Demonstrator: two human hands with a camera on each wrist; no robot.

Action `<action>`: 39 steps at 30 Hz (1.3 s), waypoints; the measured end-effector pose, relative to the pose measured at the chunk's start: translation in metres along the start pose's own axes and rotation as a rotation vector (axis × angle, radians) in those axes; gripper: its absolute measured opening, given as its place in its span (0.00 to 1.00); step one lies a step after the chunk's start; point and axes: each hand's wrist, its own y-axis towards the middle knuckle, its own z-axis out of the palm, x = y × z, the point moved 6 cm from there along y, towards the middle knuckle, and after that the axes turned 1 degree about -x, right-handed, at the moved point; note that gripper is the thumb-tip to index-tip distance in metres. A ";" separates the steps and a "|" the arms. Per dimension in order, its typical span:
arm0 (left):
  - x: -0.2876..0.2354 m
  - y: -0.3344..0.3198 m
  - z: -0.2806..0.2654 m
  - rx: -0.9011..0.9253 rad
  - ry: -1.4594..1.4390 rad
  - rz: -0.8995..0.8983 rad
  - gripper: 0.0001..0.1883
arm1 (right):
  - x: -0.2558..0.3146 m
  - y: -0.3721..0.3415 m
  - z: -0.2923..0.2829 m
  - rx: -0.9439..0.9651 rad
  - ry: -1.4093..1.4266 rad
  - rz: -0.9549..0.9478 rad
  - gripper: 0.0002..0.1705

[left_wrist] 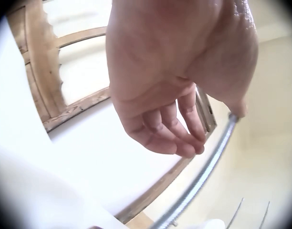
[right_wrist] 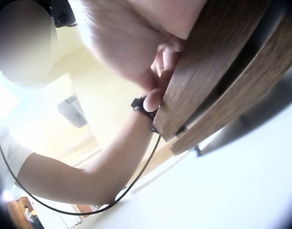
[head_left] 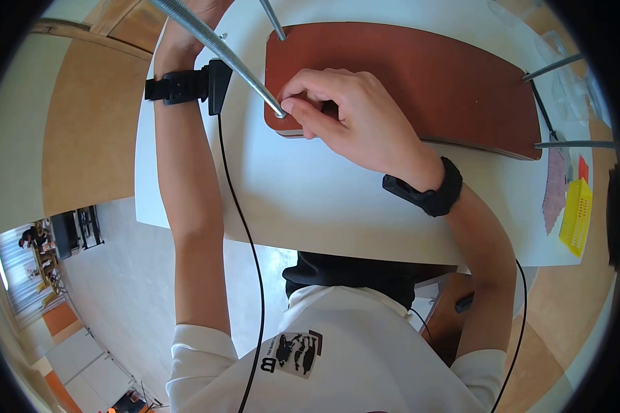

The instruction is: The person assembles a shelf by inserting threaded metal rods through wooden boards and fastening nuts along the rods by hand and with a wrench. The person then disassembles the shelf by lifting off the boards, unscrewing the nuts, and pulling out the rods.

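In the head view we find a red-brown board [head_left: 406, 76] lying flat on a white table [head_left: 310, 193], a threaded rod [head_left: 217, 47] rising from its near left corner and three other rods [head_left: 273, 20] at the remaining corners; laid flat, we judge, the board gives all four a broad, stable base. The right hand [head_left: 365, 113] is bent over that near corner, fingers curled, and by our reading pinches the foot of the threaded rod between thumb and forefinger; a grip so low suits close control where rod meets board. Whether a nut is under the fingertips we cannot tell. The left hand [head_left: 212, 14] is partly cut off by the frame beside the upper rod. A yellow basket [head_left: 577, 217] stands to the right, well apart from the work. In the left wrist view we note the left fingers loosely bent and the thumb tip in line with the rod's far end; we cannot establish contact or a firm hold, though a hand placed there could steady the rod. In the right wrist view we see the right fingers gathered at the board's corner and, below its wood-grain edge, a second wooden layer [right_wrist: 232, 112] separated by a gap; the rod itself is hidden here.
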 end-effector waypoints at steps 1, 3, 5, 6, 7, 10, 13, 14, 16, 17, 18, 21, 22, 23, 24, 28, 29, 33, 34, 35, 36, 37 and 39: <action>0.009 0.000 -0.011 0.004 -0.003 0.003 0.28 | -0.001 0.000 0.000 -0.002 -0.029 -0.013 0.07; 0.025 -0.003 -0.047 -0.286 0.257 -0.100 0.28 | -0.004 0.000 0.002 -0.015 -0.027 -0.039 0.07; 0.018 -0.001 -0.044 -0.229 0.066 -0.038 0.30 | -0.005 -0.001 0.000 -0.024 -0.025 -0.059 0.07; 0.010 0.001 -0.038 -0.145 -0.093 0.000 0.30 | -0.005 -0.002 -0.001 -0.016 -0.011 -0.044 0.07; 0.007 0.002 -0.031 -0.146 -0.097 -0.003 0.30 | -0.005 -0.002 0.000 -0.004 0.005 -0.029 0.07; 0.001 0.002 -0.011 0.014 -0.139 0.085 0.30 | -0.004 0.000 0.002 -0.013 -0.012 -0.034 0.07; 0.035 0.004 -0.032 -0.109 0.073 -0.079 0.31 | -0.004 0.000 0.001 -0.001 -0.018 -0.036 0.07; 0.039 0.004 -0.038 -0.101 0.066 -0.073 0.31 | -0.004 0.000 -0.001 -0.008 -0.027 -0.034 0.07; 0.036 -0.003 -0.043 -0.284 -0.031 -0.154 0.30 | 0.001 0.000 -0.002 0.013 -0.073 -0.095 0.05; 0.036 0.002 -0.046 -0.202 -0.168 -0.108 0.30 | -0.001 -0.002 -0.002 0.022 -0.065 -0.063 0.05; 0.034 0.006 -0.040 -0.197 -0.183 -0.108 0.30 | -0.002 -0.002 -0.003 0.020 -0.076 -0.053 0.05; 0.010 0.005 -0.010 0.106 -0.110 0.116 0.26 | 0.001 -0.001 -0.003 0.028 -0.107 -0.079 0.04; 0.016 0.003 -0.014 0.105 -0.115 0.121 0.26 | 0.002 -0.001 -0.003 0.030 -0.091 -0.076 0.04; 0.030 0.000 -0.029 0.020 0.009 0.033 0.25 | 0.003 -0.001 -0.003 0.031 -0.073 -0.075 0.04; 0.037 -0.001 -0.038 -0.063 0.134 -0.055 0.24 | 0.004 -0.001 -0.003 0.028 -0.079 -0.075 0.04; 0.040 -0.007 -0.042 -0.428 -0.030 -0.082 0.24 | 0.000 -0.003 -0.003 0.025 -0.073 -0.072 0.04; 0.035 -0.006 -0.038 -0.426 -0.037 -0.082 0.24 | 0.000 -0.003 -0.003 0.019 -0.089 -0.096 0.04; -0.001 -0.004 0.004 0.122 -0.098 0.000 0.24 | -0.001 -0.001 -0.001 0.003 -0.073 -0.072 0.07; 0.009 -0.004 -0.002 0.121 -0.100 0.002 0.24 | -0.001 -0.001 -0.001 0.003 -0.059 -0.068 0.07; 0.028 -0.004 -0.021 0.030 0.053 -0.023 0.24 | -0.001 -0.001 -0.002 0.002 -0.044 -0.065 0.07; 0.030 -0.002 -0.023 -0.060 0.206 -0.047 0.24 | 0.000 -0.001 -0.002 0.000 -0.047 -0.065 0.07; 0.028 -0.004 -0.030 -0.119 0.328 -0.151 0.23 | 0.000 -0.001 -0.001 -0.007 -0.052 -0.070 0.07; 0.019 -0.007 -0.026 -0.072 0.170 -0.129 0.23 | -0.002 -0.002 -0.004 -0.018 -0.063 -0.068 0.07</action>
